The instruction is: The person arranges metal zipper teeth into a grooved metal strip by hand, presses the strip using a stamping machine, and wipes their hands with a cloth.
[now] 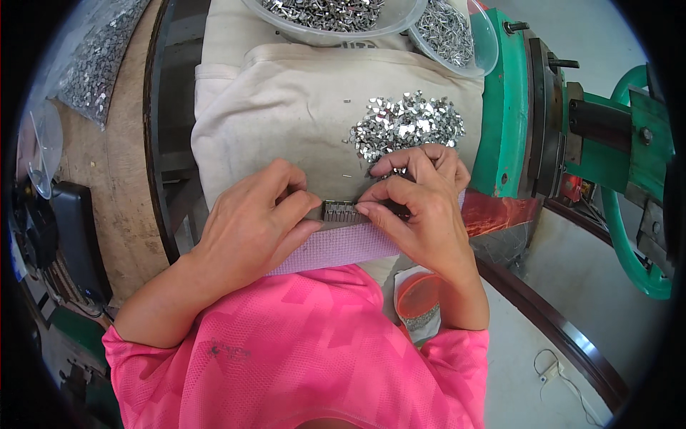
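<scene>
A narrow metal strip (340, 211) with several small upright pieces in a row lies between my hands, near the cloth's front edge. My left hand (250, 220) grips its left end between thumb and forefinger. From the other side, my right hand (425, 204) pinches it with thumb and forefinger, the other fingers curled above. The fingers hide both ends of the strip. Just beyond my right hand a pile of small shiny flat metal pieces (411, 125) is spread on the beige cloth (271, 107). A tiny loose pin (346, 176) lies left of the pile.
At the far edge stand a clear bowl of small metal parts (325, 28) and a tub of thin pins (446, 36). Green machinery (500, 121) with a handwheel (622, 257) borders the right. A wooden board (118, 193) and a bag of metal pieces (96, 64) are left.
</scene>
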Tool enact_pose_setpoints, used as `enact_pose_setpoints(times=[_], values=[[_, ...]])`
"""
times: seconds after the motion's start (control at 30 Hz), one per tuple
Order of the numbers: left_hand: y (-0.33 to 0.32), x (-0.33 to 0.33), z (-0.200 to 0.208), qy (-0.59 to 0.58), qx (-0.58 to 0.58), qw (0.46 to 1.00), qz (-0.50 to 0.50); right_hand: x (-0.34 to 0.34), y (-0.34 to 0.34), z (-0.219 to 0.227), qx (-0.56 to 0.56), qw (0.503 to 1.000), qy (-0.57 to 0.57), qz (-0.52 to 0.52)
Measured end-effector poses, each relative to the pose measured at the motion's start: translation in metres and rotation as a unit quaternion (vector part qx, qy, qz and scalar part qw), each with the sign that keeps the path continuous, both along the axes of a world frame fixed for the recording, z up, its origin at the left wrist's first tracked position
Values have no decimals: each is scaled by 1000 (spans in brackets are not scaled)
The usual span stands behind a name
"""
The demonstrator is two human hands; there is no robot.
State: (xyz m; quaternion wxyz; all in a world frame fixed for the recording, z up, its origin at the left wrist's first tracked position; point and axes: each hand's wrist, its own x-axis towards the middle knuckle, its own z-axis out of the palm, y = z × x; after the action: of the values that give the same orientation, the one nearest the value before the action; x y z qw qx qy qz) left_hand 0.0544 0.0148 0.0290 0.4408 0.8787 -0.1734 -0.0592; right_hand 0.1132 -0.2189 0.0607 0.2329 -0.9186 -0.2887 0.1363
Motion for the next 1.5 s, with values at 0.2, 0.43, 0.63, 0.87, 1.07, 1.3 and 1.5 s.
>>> enact_pose_setpoints(times=[0.2, 0.43, 0.63, 0.87, 1.07, 1.3, 1.5], values=[[0, 0, -1, 3, 1, 1000, 1, 3, -1, -2, 11, 1000, 1, 0], [1, 0, -1, 1, 3, 1000, 1, 4, 0, -1, 18, 1000, -13, 13], [1, -2, -1, 2, 1, 1000, -4, 11, 3, 1, 27, 999, -36, -3], [2, -2, -2, 6, 0, 1000, -7, 16, 21, -8, 53, 998, -33, 22], [3, -1, 1, 15, 10, 1000, -12, 19, 21, -4, 40, 999, -3, 34], [3, 0, 0, 2, 18, 1000, -24, 6, -23, 6, 162, 951, 155, -212], [1, -2, 2, -2, 28, 999, -28, -13, -47, -7, 191, 953, 122, -199]])
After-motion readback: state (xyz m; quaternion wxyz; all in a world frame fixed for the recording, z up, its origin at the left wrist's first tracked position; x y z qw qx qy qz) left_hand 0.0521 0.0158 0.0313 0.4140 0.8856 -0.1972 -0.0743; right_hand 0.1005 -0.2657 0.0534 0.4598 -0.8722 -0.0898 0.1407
